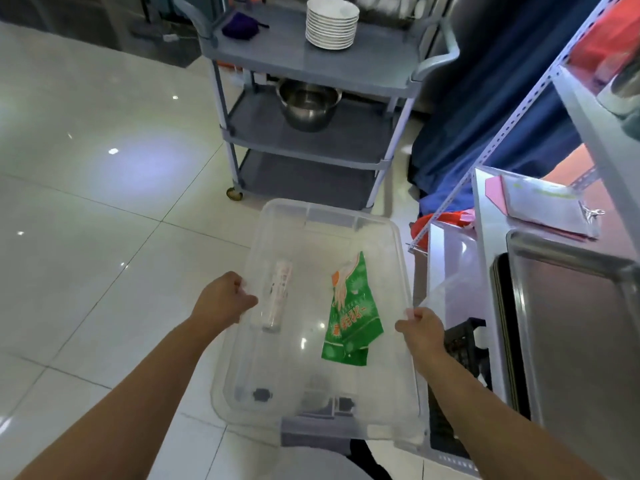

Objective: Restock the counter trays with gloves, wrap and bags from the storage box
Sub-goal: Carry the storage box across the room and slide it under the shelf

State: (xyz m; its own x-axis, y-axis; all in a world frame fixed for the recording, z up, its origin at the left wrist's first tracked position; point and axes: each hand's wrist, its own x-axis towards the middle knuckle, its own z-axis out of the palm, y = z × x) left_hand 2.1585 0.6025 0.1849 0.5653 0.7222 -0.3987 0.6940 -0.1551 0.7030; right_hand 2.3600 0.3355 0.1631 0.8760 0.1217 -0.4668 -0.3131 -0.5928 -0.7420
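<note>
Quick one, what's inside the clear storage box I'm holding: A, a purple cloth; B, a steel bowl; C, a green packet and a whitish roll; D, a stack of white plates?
C: a green packet and a whitish roll lie on the bottom of the clear storage box.

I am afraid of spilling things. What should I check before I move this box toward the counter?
1. Left hand grips the left rim of the box: ok.
2. Right hand grips the right rim: ok.
3. Wrap roll lies inside: ok.
4. Green glove packet lies inside: ok.
5. Bags inside: cannot tell.
6. Metal tray in view on the right: ok.
</note>
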